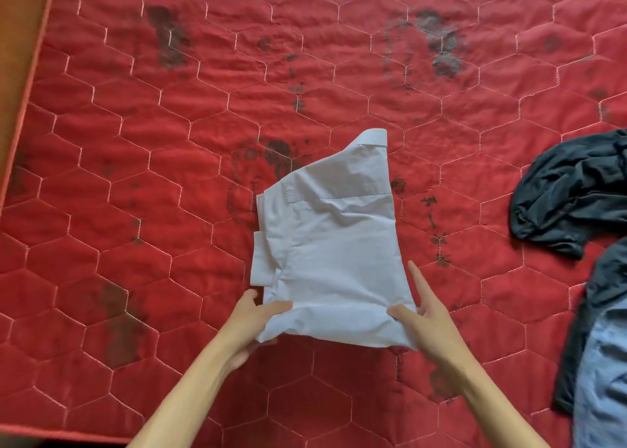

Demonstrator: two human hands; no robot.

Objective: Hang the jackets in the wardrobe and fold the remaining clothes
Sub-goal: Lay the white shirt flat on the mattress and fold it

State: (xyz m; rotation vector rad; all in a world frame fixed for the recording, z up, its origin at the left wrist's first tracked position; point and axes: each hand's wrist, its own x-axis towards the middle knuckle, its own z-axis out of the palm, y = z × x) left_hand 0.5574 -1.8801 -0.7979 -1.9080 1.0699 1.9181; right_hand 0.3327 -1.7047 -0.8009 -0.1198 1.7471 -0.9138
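Note:
A pale blue-white collared shirt [334,244] lies partly folded on the red quilted mattress [135,142], its collar pointing away from me. My left hand [252,322] grips the shirt's near left corner, thumb on top and fingers underneath. My right hand [424,315] holds the near right corner, thumb pressed onto the cloth and index finger stretched along the right edge. The near edge of the shirt is raised slightly off the mattress.
A crumpled dark navy garment [570,196] lies at the right edge. Below it sits a light blue garment [604,379] with dark cloth beside it. The mattress's left edge [23,108] borders an orange-brown surface. Dark stains mark the red cover.

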